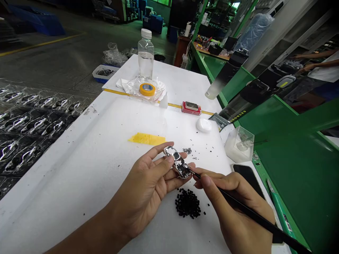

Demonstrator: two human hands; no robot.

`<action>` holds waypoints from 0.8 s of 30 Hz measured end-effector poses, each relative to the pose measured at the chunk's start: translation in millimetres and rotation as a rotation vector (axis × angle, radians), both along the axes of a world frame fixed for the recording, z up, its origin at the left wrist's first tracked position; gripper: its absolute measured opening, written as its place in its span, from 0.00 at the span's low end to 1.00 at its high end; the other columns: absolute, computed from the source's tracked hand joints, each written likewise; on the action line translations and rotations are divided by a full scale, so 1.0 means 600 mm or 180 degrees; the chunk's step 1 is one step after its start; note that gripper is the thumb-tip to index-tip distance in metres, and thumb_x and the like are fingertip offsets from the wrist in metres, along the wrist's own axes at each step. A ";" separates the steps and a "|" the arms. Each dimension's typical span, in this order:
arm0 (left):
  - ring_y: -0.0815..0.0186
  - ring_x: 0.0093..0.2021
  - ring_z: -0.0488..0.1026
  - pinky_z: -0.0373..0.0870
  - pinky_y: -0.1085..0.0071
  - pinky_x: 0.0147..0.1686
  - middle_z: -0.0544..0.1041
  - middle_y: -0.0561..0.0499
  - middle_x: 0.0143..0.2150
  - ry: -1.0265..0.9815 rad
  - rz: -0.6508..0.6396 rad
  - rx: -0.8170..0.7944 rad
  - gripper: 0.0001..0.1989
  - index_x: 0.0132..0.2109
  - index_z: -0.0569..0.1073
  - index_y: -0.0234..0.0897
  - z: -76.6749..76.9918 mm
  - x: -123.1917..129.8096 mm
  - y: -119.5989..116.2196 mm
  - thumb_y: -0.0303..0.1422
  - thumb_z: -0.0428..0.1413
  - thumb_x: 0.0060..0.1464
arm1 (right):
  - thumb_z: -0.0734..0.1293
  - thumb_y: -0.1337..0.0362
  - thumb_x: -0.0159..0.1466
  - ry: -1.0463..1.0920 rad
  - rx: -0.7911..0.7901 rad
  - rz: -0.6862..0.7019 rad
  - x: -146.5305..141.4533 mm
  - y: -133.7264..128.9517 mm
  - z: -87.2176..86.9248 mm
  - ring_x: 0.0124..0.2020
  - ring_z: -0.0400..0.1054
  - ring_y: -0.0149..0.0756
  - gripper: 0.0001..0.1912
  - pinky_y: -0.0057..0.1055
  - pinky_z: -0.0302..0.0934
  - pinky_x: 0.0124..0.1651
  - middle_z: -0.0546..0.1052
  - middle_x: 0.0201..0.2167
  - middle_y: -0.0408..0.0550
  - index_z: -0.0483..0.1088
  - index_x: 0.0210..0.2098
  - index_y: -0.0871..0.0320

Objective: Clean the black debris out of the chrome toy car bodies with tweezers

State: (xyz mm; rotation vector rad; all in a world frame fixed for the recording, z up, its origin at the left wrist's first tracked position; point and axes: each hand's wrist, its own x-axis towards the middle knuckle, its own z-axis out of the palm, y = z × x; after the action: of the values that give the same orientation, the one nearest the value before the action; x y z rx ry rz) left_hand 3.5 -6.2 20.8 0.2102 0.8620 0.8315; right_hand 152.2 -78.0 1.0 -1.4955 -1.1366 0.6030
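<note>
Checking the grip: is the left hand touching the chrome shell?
Touching. The head view shows the left hand cradling the chrome shell, its fingers wrapped against the shell's edge.

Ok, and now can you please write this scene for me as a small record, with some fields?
left hand: palm up, holds a chrome-plated part
right hand: holds a thin black stick, its tip at the part
near the hands: black granules, yellow tape strip
work surface: white board
farther on the board: water bottle, yellow tape roll, white rounded case
right side: clear box, black phone
left side: plastic trays of chrome parts
</note>
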 end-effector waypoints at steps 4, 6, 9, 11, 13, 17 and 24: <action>0.52 0.46 0.84 0.83 0.60 0.46 0.82 0.35 0.52 -0.0025 0.0031 -0.0064 0.24 0.64 0.67 0.35 0.003 0.000 0.000 0.19 0.56 0.64 | 0.74 0.64 0.64 -0.0042 0.0033 0.0058 0.001 -0.003 -0.003 0.41 0.82 0.37 0.07 0.24 0.77 0.47 0.85 0.40 0.40 0.76 0.30 0.50; 0.52 0.46 0.84 0.83 0.60 0.45 0.82 0.35 0.52 -0.0047 0.0026 -0.0076 0.24 0.64 0.67 0.35 0.003 0.001 0.001 0.19 0.56 0.64 | 0.75 0.65 0.63 -0.0076 0.0045 0.0049 0.001 -0.002 -0.001 0.41 0.82 0.37 0.07 0.24 0.77 0.47 0.85 0.40 0.40 0.76 0.30 0.50; 0.52 0.46 0.84 0.83 0.60 0.46 0.82 0.35 0.52 -0.0055 0.0026 -0.0041 0.23 0.63 0.67 0.35 0.004 0.001 0.001 0.19 0.56 0.64 | 0.75 0.65 0.63 -0.0183 0.0030 0.0053 0.001 0.001 0.000 0.42 0.82 0.38 0.05 0.25 0.77 0.48 0.85 0.40 0.41 0.78 0.31 0.50; 0.53 0.47 0.84 0.83 0.60 0.47 0.81 0.35 0.52 -0.0049 0.0024 -0.0016 0.22 0.63 0.67 0.35 0.003 0.000 0.001 0.20 0.57 0.64 | 0.75 0.64 0.63 -0.0206 0.0027 0.0072 0.000 0.003 0.000 0.42 0.82 0.39 0.05 0.25 0.78 0.47 0.85 0.40 0.42 0.78 0.31 0.50; 0.53 0.47 0.84 0.82 0.59 0.49 0.81 0.35 0.53 -0.0031 0.0015 -0.0006 0.22 0.63 0.68 0.35 0.002 -0.001 0.000 0.20 0.58 0.64 | 0.75 0.65 0.63 -0.0168 0.0049 0.0106 -0.001 0.003 -0.001 0.42 0.82 0.40 0.05 0.26 0.78 0.46 0.85 0.40 0.42 0.77 0.31 0.50; 0.53 0.46 0.84 0.81 0.56 0.51 0.81 0.36 0.52 0.0000 0.0018 0.0029 0.24 0.64 0.68 0.36 0.001 -0.003 -0.003 0.21 0.58 0.63 | 0.74 0.64 0.64 -0.0226 0.0077 0.0154 0.002 0.001 -0.001 0.43 0.82 0.41 0.05 0.27 0.79 0.45 0.85 0.41 0.43 0.76 0.31 0.51; 0.56 0.47 0.83 0.80 0.60 0.52 0.82 0.40 0.52 -0.0053 -0.0019 0.0134 0.24 0.64 0.70 0.39 -0.005 -0.004 -0.005 0.21 0.59 0.63 | 0.74 0.64 0.65 -0.0454 -0.0001 0.0307 0.010 -0.003 -0.006 0.43 0.82 0.35 0.03 0.20 0.76 0.47 0.85 0.43 0.38 0.78 0.36 0.47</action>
State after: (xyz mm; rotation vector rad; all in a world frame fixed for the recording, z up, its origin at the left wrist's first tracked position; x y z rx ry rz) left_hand 1.3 -9.4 17.8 0.2424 0.8284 0.8452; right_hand 158.5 -79.9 -2.3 -1.5095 -1.3246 0.5689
